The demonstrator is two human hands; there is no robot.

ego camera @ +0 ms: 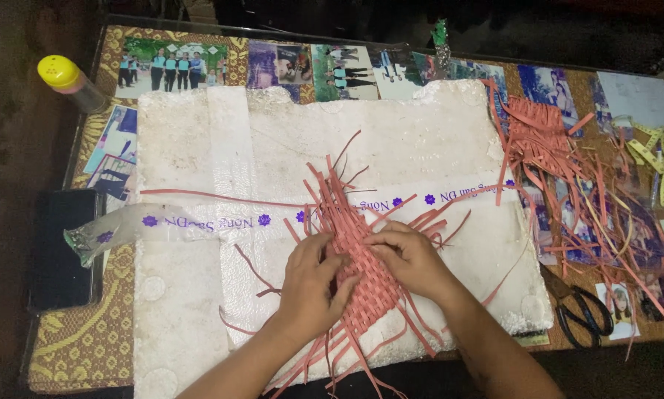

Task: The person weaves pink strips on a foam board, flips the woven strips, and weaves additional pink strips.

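Note:
A woven mat of pink paper strips lies on a white foam board, with loose strip ends fanning out at its top and bottom. My left hand rests on the lower left part of the weave, fingers curled and pinching strips. My right hand presses on the right side of the weave, fingertips meeting the left hand's at the middle. Both hands cover much of the woven area. A single long pink strip runs off to the left across the board.
A pile of loose pink strips lies right of the board. Black scissors sit at the lower right, a yellow tape measure at the far right. A yellow-capped bottle and a dark phone are at left. Printed clear tape crosses the board.

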